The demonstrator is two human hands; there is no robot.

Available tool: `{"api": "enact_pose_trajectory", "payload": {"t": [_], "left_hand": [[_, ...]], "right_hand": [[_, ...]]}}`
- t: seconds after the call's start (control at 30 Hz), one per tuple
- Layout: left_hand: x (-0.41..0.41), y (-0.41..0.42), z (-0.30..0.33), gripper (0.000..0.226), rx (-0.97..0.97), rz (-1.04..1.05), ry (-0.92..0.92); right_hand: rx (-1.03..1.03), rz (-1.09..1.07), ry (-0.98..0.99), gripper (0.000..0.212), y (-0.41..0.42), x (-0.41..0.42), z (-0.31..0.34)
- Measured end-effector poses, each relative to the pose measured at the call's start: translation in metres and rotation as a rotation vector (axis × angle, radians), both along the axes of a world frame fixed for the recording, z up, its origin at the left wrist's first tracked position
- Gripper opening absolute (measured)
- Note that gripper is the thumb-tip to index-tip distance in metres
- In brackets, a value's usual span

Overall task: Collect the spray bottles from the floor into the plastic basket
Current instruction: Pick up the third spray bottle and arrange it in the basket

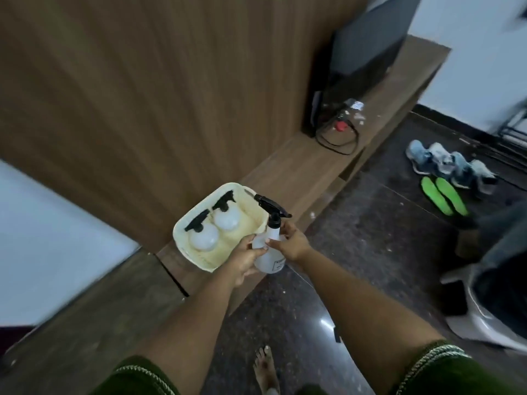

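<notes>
A cream plastic basket [242,205] sits on a low wooden shelf [299,169]. Two white spray bottles [216,228] with black trigger heads stand inside it, side by side. A third white spray bottle [272,252] with a black trigger is upright at the basket's near right rim, held between both hands. My left hand [245,259] grips its body from the left. My right hand [292,240] holds it near the neck from the right.
A wood-panelled wall rises behind the shelf. Further along the shelf stand a dark screen [368,52], black cables and a red item [340,126]. Shoes [450,163] and green insoles [445,195] lie on the dark stone floor at right. A bare foot [265,366] shows below.
</notes>
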State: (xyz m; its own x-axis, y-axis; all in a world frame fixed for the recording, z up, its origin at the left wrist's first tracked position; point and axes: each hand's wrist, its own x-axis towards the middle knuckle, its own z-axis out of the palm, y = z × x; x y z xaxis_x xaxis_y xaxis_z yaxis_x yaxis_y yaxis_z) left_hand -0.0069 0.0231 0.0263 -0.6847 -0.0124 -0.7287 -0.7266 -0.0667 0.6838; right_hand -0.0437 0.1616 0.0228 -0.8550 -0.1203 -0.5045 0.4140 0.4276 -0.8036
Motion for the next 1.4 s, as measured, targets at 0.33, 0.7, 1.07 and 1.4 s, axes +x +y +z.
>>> {"api": "enact_pose_trajectory", "payload": {"t": [0.33,0.7,1.07,1.4], "left_hand": [[-0.002,-0.08,0.009,0.047,0.132,0.487,0.1],[-0.05,-0.103,0.025,0.006,-0.313,0.37,0.23],[-0.055,-0.129,0.005,0.021,-0.703,-0.365,0.265],[-0.043,-0.125,-0.038,0.015,-0.758,-0.481,0.296]], "right_hand": [[0.22,0.259,0.295,0.05,-0.102,-0.017,-0.003],[0.344,0.392,0.459,0.049,-0.151,-0.018,0.001],[0.161,0.398,0.377,0.037,-0.142,-0.029,-0.027],[0.175,0.432,0.216,0.034,-0.137,-0.037,-0.062]]}}
